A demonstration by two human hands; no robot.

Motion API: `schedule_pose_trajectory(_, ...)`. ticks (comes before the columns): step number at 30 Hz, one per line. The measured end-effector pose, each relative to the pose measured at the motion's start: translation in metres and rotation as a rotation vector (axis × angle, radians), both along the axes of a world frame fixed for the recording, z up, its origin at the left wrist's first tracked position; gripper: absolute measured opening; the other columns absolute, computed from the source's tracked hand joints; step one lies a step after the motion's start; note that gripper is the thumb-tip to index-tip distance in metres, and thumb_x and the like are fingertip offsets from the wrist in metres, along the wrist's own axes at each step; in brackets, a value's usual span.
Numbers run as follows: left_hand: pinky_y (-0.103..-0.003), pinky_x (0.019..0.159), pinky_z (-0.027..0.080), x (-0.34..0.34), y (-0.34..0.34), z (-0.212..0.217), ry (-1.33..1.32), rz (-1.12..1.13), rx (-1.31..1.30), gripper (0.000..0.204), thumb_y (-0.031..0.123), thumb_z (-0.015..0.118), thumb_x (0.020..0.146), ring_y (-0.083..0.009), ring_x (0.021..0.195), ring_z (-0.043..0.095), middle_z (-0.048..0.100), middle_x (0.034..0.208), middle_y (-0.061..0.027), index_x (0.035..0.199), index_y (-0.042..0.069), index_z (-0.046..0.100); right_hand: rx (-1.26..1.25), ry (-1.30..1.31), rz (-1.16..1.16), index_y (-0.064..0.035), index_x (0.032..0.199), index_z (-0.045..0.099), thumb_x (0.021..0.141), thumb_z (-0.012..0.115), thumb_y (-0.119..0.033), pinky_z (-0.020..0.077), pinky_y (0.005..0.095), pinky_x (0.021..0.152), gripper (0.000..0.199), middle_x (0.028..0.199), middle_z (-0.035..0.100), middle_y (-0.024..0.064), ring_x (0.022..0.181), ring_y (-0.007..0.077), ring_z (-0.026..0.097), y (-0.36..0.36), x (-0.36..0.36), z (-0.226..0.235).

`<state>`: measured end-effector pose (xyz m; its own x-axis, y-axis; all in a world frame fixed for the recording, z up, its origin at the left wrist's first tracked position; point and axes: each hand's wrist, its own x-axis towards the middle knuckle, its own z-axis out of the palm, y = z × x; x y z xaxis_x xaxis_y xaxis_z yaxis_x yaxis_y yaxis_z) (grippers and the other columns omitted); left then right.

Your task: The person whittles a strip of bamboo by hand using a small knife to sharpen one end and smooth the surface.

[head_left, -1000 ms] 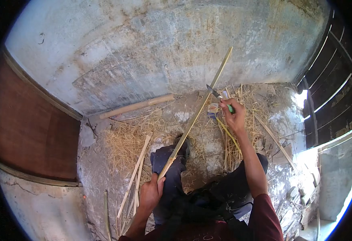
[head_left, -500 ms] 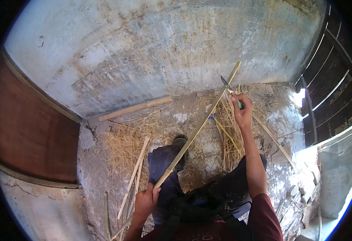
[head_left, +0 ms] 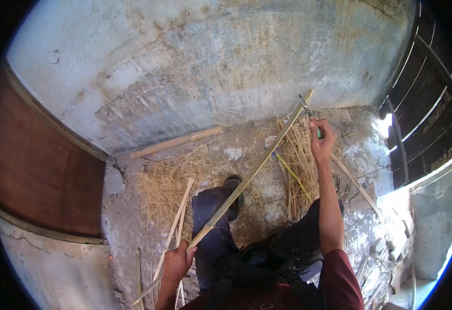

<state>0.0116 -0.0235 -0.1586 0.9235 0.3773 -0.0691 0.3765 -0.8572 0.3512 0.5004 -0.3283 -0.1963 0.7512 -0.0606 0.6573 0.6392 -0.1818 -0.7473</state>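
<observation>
A long, narrow bamboo strip (head_left: 257,168) slants across the middle, from low on the left up to the far right. My left hand (head_left: 177,262) is closed round its near end, just below a paler, rough joint. In my right hand (head_left: 323,142) is a knife (head_left: 308,111) with a green handle, mostly covered by the fingers. Its blade lies across the strip close to the far tip; whether it cuts into the surface cannot be made out. The strip passes above my left leg (head_left: 210,206).
Pale shavings (head_left: 166,186) are heaped on the floor at left. A bundle of thin strips (head_left: 298,170) lies at right near a yellow band. A bamboo pole (head_left: 177,142) rests along the wall (head_left: 210,62). Loose slats (head_left: 177,222) lean beside my left leg.
The strip has been drawn a little toward me, its near end moving down and left with my left hand. My right hand has shifted slightly right, bringing the blade nearer the strip's far tip.
</observation>
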Motion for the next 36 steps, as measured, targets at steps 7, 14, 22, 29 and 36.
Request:
schedule_pose_trajectory(7, -0.053, 0.056, 0.054, -0.005, 0.003, 0.002, -0.028, -0.041, 0.004, 0.032, 0.033, 0.069, 0.104, -0.0452, 0.063, 0.069, 0.067, 0.067, -0.0223, 0.103, 0.004, 0.057, 0.139, 0.055, -0.033, 0.0035, 0.101, 0.069, 0.104, 0.071, -0.008, 0.0524, 0.0324, 0.097, 0.012, 0.103, 0.077, 0.0132, 0.106, 0.0163, 0.07, -0.011, 0.011, -0.002)
schedule_pose_trajectory(14, -0.053, 0.057, 0.054, -0.011, 0.006, 0.0, 0.001, -0.035, 0.024, 0.03, 0.032, 0.07, 0.103, -0.0451, 0.064, 0.07, 0.067, 0.067, -0.0221, 0.103, 0.005, 0.057, 0.181, -0.003, -0.069, 0.0014, 0.102, 0.068, 0.105, 0.069, -0.01, 0.0531, 0.0308, 0.087, 0.012, 0.098, 0.075, 0.0098, 0.097, 0.0133, 0.068, -0.01, 0.014, -0.007)
schedule_pose_trajectory(22, -0.058, 0.059, 0.051, -0.003, 0.011, 0.014, 0.012, -0.015, -0.061, 0.029, 0.031, 0.063, 0.107, -0.05, 0.067, 0.068, 0.065, 0.068, -0.0255, 0.101, 0.004, 0.057, 0.659, 0.527, -0.041, -0.0092, 0.114, 0.058, 0.108, 0.064, -0.02, 0.032, 0.0257, 0.054, 0.014, 0.078, 0.058, -0.0005, 0.063, 0.0054, 0.043, -0.06, 0.044, -0.029)
schedule_pose_trajectory(29, -0.055, 0.063, 0.045, 0.029, -0.006, 0.022, -0.034, 0.045, -0.362, 0.038, 0.032, 0.052, 0.113, -0.0508, 0.069, 0.062, 0.06, 0.07, -0.0278, 0.096, -0.001, 0.058, 0.249, 0.206, 0.065, -0.0062, 0.116, 0.057, 0.109, 0.062, -0.019, 0.0415, 0.0297, 0.059, 0.016, 0.084, 0.059, 0.0001, 0.065, 0.0109, 0.048, 0.014, -0.019, -0.013)
schedule_pose_trajectory(36, -0.049, 0.062, 0.046, 0.076, -0.022, 0.01, -0.095, 0.041, -0.466, 0.045, 0.035, 0.044, 0.116, -0.042, 0.063, 0.062, 0.056, 0.066, -0.0222, 0.095, -0.001, 0.059, -0.23, 0.044, 0.38, -0.004, 0.114, 0.062, 0.103, 0.074, -0.019, 0.0554, 0.0352, 0.067, 0.022, 0.101, 0.077, 0.015, 0.077, 0.0212, 0.073, 0.065, -0.112, -0.011)
